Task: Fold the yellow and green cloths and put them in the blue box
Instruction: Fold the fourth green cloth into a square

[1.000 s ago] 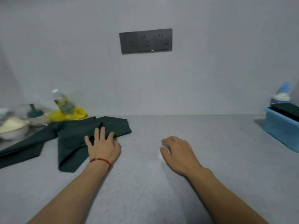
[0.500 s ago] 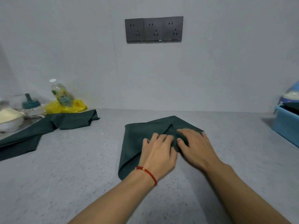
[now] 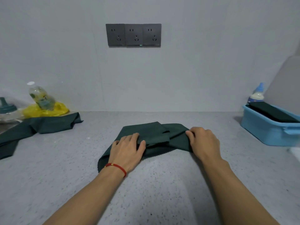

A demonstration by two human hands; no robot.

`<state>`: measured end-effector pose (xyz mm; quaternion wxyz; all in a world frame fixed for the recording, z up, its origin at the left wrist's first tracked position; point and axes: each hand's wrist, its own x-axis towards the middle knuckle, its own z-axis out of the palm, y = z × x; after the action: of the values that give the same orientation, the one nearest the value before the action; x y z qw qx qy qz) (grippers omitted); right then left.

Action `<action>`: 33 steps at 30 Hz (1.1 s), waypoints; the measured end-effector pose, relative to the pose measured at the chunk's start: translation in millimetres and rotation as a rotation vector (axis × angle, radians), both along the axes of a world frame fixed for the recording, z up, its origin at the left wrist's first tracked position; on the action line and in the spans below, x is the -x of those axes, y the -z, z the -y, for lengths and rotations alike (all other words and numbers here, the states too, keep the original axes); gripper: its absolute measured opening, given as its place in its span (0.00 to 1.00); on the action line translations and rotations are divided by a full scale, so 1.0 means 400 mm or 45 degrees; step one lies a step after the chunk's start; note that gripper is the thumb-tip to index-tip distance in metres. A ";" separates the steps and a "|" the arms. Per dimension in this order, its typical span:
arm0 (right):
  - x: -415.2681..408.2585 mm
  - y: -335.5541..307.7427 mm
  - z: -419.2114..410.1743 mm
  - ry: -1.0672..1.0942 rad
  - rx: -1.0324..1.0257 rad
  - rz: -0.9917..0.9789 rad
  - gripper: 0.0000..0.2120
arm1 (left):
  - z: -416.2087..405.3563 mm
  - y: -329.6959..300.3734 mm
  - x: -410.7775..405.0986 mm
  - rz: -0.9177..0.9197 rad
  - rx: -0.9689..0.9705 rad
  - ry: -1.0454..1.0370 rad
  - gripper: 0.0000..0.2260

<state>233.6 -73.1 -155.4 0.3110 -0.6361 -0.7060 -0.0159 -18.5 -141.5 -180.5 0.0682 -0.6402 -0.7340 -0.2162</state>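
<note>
At the far right we see the blue box [image 3: 266, 132], a rectangular plastic tub with a lipped rim and a moulded handle on its near end. Inside it lies a dark green folded cloth [image 3: 272, 112], flat and slab-like, tilted against the rim. Behind the box stands a white bottle with a blue cap [image 3: 257, 94].

In the middle of the speckled grey counter [image 3: 65, 176] lies the green cloth [image 3: 155, 135], matte, soft and rumpled, partly doubled over itself with a loose flap on top. Our left hand [image 3: 128, 150] rests on its left part, fingers bent over a fold and the thumb tucked against the fabric, gripping it. Our right hand [image 3: 203, 140] sits on the cloth's right corner, fingers curled and pinching the edge. A red string bracelet [image 3: 116, 167] circles the left wrist.

At the far left a second dark green cloth [image 3: 40, 125] sprawls long and creased across the counter. Just beyond it the yellow cloth [image 3: 47, 110] sits crumpled against the wall, with a clear plastic bottle [image 3: 40, 96] leaning on it. A teal-capped container [image 3: 6, 106] stands at the left edge. Three dark grey sockets [image 3: 134, 35] are set in the smooth pale wall.
</note>
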 end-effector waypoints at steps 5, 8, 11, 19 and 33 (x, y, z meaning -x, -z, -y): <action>-0.033 -0.026 0.015 0.336 0.017 0.179 0.10 | -0.002 -0.001 0.000 0.009 0.051 0.095 0.25; 0.044 -0.025 0.046 0.042 -0.011 0.332 0.14 | -0.010 -0.004 0.005 0.039 0.012 0.094 0.20; 0.109 -0.013 0.068 -0.324 0.111 0.331 0.23 | -0.013 -0.010 0.011 0.058 -0.035 0.082 0.17; 0.022 -0.015 0.014 0.011 -0.239 0.023 0.13 | 0.004 -0.019 0.006 0.196 -0.037 0.182 0.21; 0.007 -0.017 0.006 0.156 -0.476 -0.062 0.08 | -0.011 -0.032 0.052 0.207 -0.328 -0.232 0.08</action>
<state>230.8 -75.6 -148.5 0.4390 -0.6092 -0.6431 -0.1502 -39.3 -137.3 -167.8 0.1095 -0.5375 -0.7582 -0.3525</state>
